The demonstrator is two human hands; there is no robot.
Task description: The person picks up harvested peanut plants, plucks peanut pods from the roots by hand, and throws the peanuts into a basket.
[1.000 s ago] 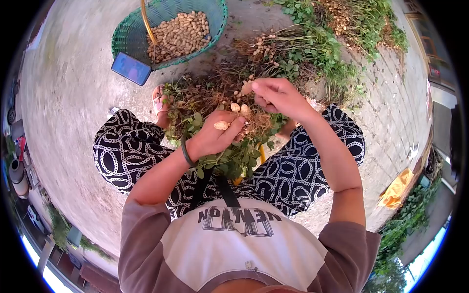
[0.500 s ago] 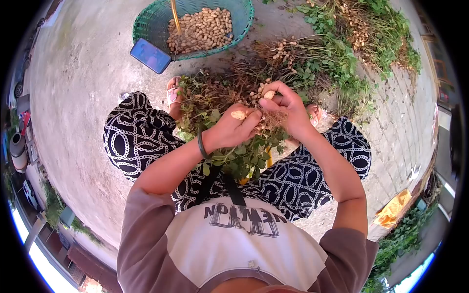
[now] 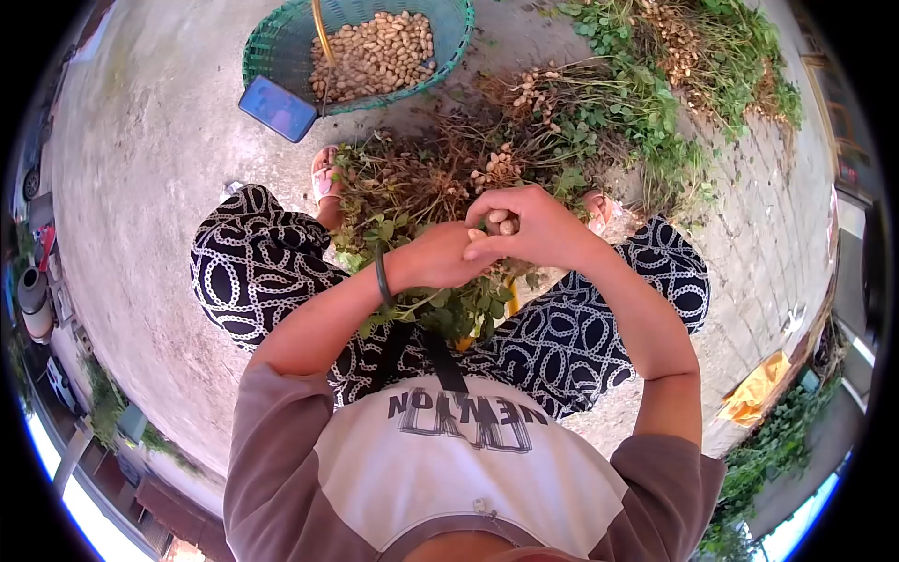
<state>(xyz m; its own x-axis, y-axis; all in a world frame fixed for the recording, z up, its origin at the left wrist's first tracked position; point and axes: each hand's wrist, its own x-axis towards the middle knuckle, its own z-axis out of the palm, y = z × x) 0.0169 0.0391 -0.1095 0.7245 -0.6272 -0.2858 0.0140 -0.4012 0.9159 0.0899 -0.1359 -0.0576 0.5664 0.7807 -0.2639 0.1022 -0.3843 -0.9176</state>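
Observation:
My right hand (image 3: 532,223) curls round several unshelled peanuts (image 3: 503,223), which show between its thumb and fingers. Against its fingertips is my left hand (image 3: 440,255), back upward and wearing a dark band at the wrist. The left fingers are folded under and partly covered, so what they hold is hidden. One peanut (image 3: 475,234) shows where the two hands meet. Green peanut leaves (image 3: 459,311) lie beneath the hands, between my knees. Just beyond is a heap of pulled peanut plants (image 3: 412,173), with a cluster of peanuts (image 3: 496,167) on their roots.
A green woven basket (image 3: 267,56) with a yellow handle holds many peanuts beyond my left foot. A phone (image 3: 278,109) rests at its near rim. More peanut plants (image 3: 646,112) spread over the concrete at the upper right. A yellow bag (image 3: 757,389) lies at far right.
Both hands have drawn closer together and slightly toward me. The right hand has come down from the root cluster and now has several peanuts in its curl. The left hand has turned back-up.

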